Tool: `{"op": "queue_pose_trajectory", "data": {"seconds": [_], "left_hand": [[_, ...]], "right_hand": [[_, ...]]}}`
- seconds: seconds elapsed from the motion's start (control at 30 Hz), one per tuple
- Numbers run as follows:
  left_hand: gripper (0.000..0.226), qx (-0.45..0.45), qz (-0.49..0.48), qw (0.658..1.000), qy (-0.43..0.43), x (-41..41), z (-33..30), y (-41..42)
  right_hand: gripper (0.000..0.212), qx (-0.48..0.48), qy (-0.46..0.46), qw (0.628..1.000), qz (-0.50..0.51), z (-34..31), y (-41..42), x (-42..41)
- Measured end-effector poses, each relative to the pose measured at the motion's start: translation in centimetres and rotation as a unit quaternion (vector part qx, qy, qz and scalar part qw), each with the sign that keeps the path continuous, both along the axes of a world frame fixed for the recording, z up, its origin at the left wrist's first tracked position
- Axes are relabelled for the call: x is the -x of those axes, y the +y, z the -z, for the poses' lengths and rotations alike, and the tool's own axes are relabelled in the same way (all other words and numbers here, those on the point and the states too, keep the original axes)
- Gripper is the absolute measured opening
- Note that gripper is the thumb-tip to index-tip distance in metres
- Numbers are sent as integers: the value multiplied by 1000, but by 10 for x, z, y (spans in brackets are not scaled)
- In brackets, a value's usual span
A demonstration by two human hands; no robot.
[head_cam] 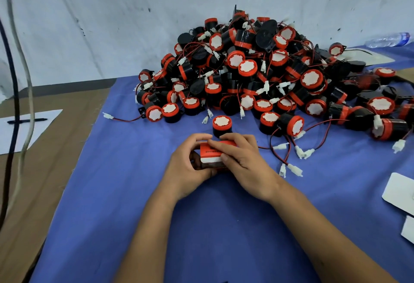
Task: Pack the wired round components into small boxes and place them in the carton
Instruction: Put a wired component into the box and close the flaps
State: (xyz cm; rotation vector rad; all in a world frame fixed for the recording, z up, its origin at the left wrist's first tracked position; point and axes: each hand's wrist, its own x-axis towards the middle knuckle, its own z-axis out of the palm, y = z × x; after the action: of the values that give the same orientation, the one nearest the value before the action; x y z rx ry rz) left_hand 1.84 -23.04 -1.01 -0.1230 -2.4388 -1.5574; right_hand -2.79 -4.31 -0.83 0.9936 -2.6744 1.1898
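Observation:
A small red and white box (211, 156) sits on the blue cloth (134, 193) at the centre. My left hand (190, 166) grips its left side, fingers curled over the top edge. My right hand (243, 162) holds its right side, fingers laid across the top and thumb on the front face. Just behind the box one black round component with a red cap (221, 125) stands upright. A large pile of the same wired components (257, 74) fills the far side, with red-black wires and white plugs spilling out. No carton is in view.
White flat cards (398, 193) lie at the right edge. A sheet of paper with a black pen (26, 121) lies on brown cardboard at the left. Two cables (20, 80) hang down at the far left. A plastic bottle (389, 39) lies at the back right.

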Motion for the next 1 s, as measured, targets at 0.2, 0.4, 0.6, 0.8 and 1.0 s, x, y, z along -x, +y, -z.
{"op": "queue_pose_trajectory", "data": {"seconds": [0.2,0.4,0.6,0.8,1.0], "left_hand": [[79,2,-7,1000,-20,2,1,-3],[65,-11,-15,1000,7,-1,1,-4],[32,14,-98,990,95,-6,3,2],[32,207,-174,943,195,-9,4,20],[31,215,-184,937,207,-14,2,24]], "right_hand": [[29,128,-53,990,32,1,5,1],[23,211,-120,970,15,0,9,3],[14,233,-64,968,72,7,1,2],[16,120,97,984,86,9,1,-1],[12,68,134,985,84,8,-1,-6]]}}
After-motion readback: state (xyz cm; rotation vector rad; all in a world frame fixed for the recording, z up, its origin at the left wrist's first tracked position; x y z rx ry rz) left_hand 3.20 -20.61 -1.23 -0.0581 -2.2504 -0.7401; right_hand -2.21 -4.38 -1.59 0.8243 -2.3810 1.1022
